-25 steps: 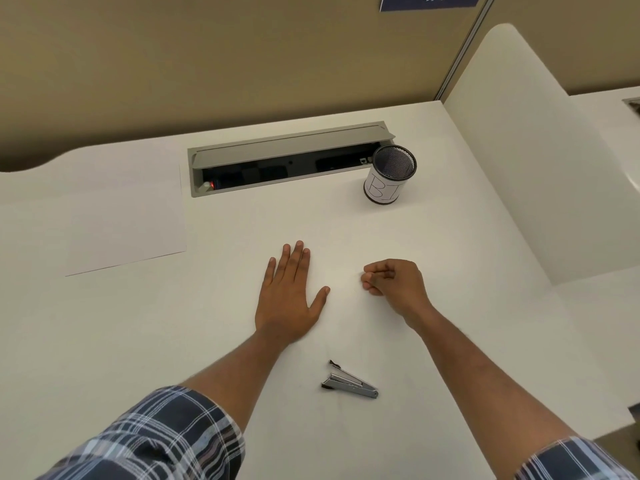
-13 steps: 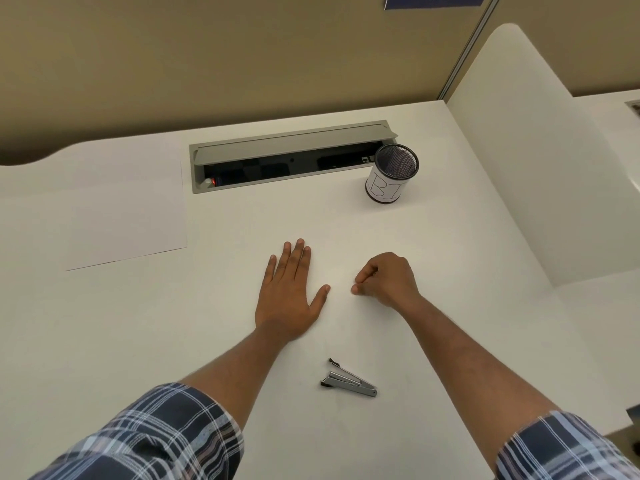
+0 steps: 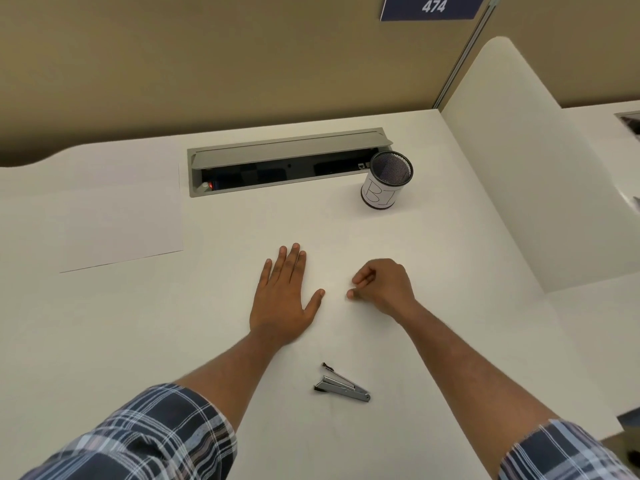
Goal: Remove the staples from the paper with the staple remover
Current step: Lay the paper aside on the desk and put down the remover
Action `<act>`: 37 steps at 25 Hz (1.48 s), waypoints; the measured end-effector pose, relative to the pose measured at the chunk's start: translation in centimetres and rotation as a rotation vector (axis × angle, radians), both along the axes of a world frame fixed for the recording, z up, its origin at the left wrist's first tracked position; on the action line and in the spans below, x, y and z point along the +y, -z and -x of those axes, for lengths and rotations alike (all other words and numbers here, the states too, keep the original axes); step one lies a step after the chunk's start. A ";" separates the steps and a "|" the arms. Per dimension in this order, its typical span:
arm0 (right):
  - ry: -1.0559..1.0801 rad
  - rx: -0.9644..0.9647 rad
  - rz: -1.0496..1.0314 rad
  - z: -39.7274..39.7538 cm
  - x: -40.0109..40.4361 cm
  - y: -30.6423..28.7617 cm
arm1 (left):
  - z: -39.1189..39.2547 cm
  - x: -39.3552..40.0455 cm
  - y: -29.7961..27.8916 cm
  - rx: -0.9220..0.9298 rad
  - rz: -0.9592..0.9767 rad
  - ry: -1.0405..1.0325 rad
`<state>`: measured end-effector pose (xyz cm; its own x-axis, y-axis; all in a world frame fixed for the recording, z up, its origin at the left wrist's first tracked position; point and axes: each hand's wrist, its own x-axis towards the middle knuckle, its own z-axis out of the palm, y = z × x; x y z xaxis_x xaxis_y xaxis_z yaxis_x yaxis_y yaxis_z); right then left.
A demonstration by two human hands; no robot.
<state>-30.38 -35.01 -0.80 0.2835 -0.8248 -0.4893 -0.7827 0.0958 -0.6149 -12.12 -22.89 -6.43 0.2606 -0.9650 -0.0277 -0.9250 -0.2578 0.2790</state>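
My left hand lies flat, palm down, on the white surface in the middle of the desk, fingers pointing away from me. Whether a sheet lies under it I cannot tell, white on white. My right hand rests just to its right, fingers curled, with thumb and forefinger tips close together near the surface; nothing shows between them. The metal staple remover lies on the desk nearer to me, between my forearms, untouched. A white sheet of paper lies flat at the left of the desk, away from both hands.
A black mesh pen cup with a white label stands at the back right, next to an open grey cable tray set into the desk. A white divider panel rises along the right edge. A tan wall stands behind.
My right hand has slid a little left toward my left hand, and its thumb and forefinger have shifted. The left hand and the staple remover have stayed put.
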 end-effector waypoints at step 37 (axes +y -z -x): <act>0.569 -1.014 -0.333 -0.3 -3.4 -4.0 | -0.1 0.1 -0.1 0.011 -0.004 0.009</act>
<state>-30.05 -38.36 3.20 0.2993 -0.8323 -0.4667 0.2467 0.5400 -0.8047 -11.97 -22.78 -6.37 0.2515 -0.9673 -0.0341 -0.9244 -0.2505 0.2878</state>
